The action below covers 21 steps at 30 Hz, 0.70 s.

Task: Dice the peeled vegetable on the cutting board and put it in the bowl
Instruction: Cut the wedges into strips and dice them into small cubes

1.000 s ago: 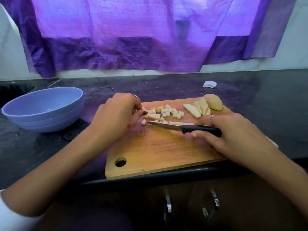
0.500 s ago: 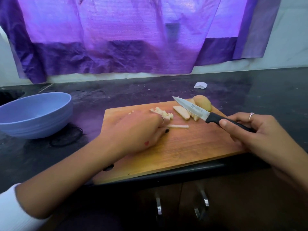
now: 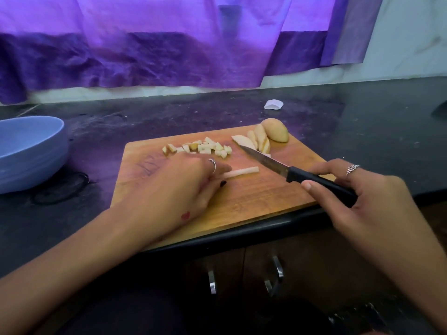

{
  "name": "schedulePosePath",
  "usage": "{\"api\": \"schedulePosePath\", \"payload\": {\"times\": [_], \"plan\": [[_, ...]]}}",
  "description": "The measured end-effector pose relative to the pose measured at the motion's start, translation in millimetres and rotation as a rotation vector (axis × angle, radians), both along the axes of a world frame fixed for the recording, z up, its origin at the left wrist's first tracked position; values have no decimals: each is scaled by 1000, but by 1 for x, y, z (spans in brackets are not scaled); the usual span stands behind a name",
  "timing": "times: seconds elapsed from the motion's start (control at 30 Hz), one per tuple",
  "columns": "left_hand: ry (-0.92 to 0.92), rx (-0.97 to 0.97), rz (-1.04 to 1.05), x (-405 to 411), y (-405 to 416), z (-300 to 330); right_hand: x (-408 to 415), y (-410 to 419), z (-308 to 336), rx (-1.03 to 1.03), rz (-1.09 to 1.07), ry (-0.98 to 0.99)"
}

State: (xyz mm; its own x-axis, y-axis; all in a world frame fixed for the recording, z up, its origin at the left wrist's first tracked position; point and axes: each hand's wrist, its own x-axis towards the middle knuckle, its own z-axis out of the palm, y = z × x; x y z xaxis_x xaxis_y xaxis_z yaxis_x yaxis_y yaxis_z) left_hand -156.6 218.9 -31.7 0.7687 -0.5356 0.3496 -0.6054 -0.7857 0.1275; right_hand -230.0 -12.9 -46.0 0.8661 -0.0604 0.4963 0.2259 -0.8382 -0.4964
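Note:
A wooden cutting board (image 3: 254,197) lies at the counter's front edge. On its far side sit several pale diced pieces (image 3: 203,147). To their right lie slices (image 3: 254,141) and an uncut potato chunk (image 3: 275,133). One long pale strip (image 3: 242,172) lies mid-board. My left hand (image 3: 176,189) rests on the board and its fingertips hold the strip's left end. My right hand (image 3: 370,201) grips the black handle of a knife (image 3: 290,171). Its blade is raised and points toward the slices. The blue bowl (image 3: 26,151) stands at the far left.
A small white scrap (image 3: 273,104) lies on the dark counter (image 3: 362,131) behind the board. Purple cloth (image 3: 169,44) hangs on the wall behind. Two cabinet handles (image 3: 244,278) show below the counter edge.
My left hand has drawn back from the diced pile and now holds the single strip. The knife has lifted off the board and swung right, its tip near the slices.

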Motion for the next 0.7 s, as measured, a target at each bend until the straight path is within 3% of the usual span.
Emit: {"api": "schedulePosePath", "payload": {"times": [0.7], "plan": [[144,-246,83,-1,-10,-2,9,18,4,-235,-20,-29]]}}
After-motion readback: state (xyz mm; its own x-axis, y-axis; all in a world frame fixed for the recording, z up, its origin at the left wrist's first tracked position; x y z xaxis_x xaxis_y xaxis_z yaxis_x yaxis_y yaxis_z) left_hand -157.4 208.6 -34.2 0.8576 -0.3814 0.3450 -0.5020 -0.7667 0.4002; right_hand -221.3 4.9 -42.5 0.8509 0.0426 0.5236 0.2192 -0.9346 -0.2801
